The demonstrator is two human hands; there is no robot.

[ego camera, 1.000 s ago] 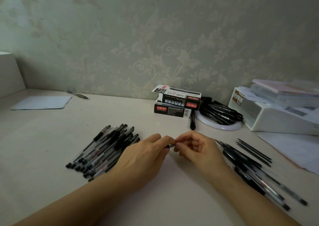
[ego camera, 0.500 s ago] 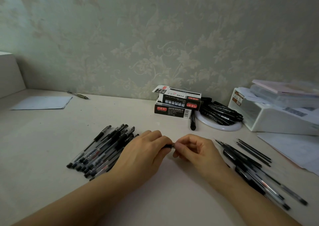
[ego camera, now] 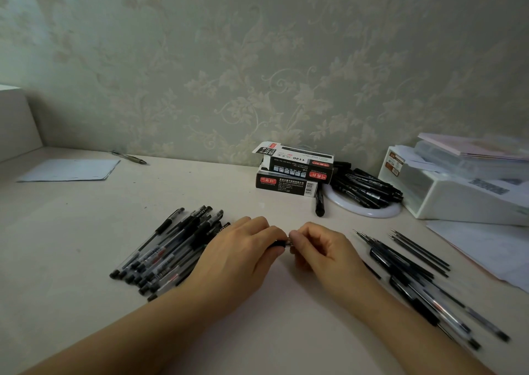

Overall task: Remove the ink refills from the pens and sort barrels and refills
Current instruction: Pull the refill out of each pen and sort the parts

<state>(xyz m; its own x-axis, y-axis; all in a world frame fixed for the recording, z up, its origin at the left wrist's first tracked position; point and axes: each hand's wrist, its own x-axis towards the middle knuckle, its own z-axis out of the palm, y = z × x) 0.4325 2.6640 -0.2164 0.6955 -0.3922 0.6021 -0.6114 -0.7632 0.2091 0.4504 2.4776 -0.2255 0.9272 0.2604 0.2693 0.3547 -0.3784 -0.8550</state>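
Both hands met at frame centre over pale desk (ego camera: 71, 231). Left hand (ego camera: 237, 257) curled round black pen (ego camera: 280, 243), mostly hidden; right hand (ego camera: 320, 248) pinched its tip end. Heap of capped pens (ego camera: 171, 245) lay lower left, touching left wrist. Loose refills (ego camera: 418, 248) and barrels (ego camera: 429, 308) sat lower right. Stacked pen boxes (ego camera: 292, 171) stood behind, centre.

You can see only a dark sliver of the pen (ego camera: 280, 243) between your left hand (ego camera: 237, 257) and right hand (ego camera: 320, 248); the rest is hidden. At four o'clock, the barrels and refills (ego camera: 423, 286) smear together, uncountable. Box print (ego camera: 289, 178) at one o'clock is too small to read.
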